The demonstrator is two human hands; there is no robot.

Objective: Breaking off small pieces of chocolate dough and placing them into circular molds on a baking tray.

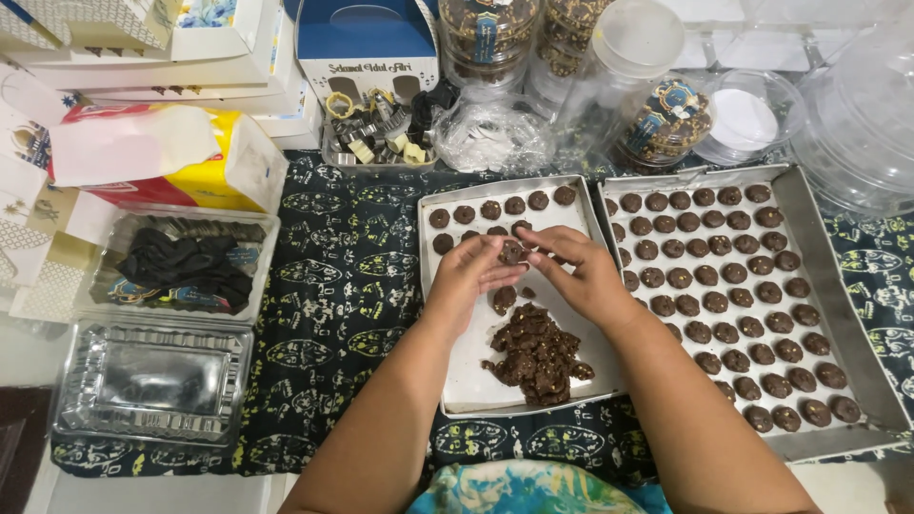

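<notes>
**Dark dough, shaped piece by piece between two trays**

Patterned dark cloth covers the counter (352, 286), and everything sits on it within arm's reach of the person. Just beyond the right hand (581, 276), to its outer side, lies the large metal tray (838, 286), filled with close rows of round dark balls; the even spacing seems meant to keep them from touching. Under both hands sits the smaller lined tray (457, 381), holding only a short row of balls at its far end, beyond the fingers. Close below the hands, toward the person's body, rests the lump of chocolate dough (535, 354), near enough that either hand could pinch from it without stretching.

Off to the outer side of the left hand (471, 276) stand an empty clear plastic container (152, 381) and another with dark folded material inside; farther away are cookie cutters, boxes and jars, all well apart from the work.

Both hands meet over the smaller tray, fingers curled inward around a small dough ball (511, 252), held between the fingertips of the two hands. The hold is narrow and light, likely so the piece keeps its round form.
</notes>
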